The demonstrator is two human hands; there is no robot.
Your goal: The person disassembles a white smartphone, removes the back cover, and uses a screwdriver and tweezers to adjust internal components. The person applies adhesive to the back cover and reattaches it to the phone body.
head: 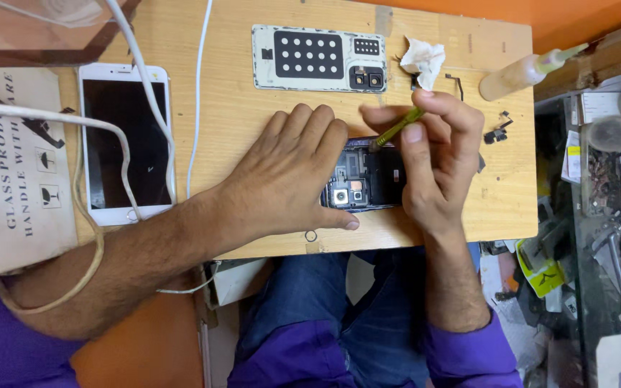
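An opened phone (365,179) with its insides and camera modules showing lies on a small wooden board (267,115). My left hand (290,172) lies flat over the phone's left part and holds it down. My right hand (436,154) pinches a thin yellow-green tool (395,129) whose tip touches the phone's upper edge. The phone's removed back cover (318,59) lies inner side up at the far side of the board.
A white phone (125,144) with a dark screen lies at the left, white cables (145,79) running over it. A crumpled tissue (423,61), a squeeze bottle (522,72), small loose parts (496,133) and a small ring (311,236) sit on the board. A cardboard box (16,172) stands left; cluttered shelves (605,215) right.
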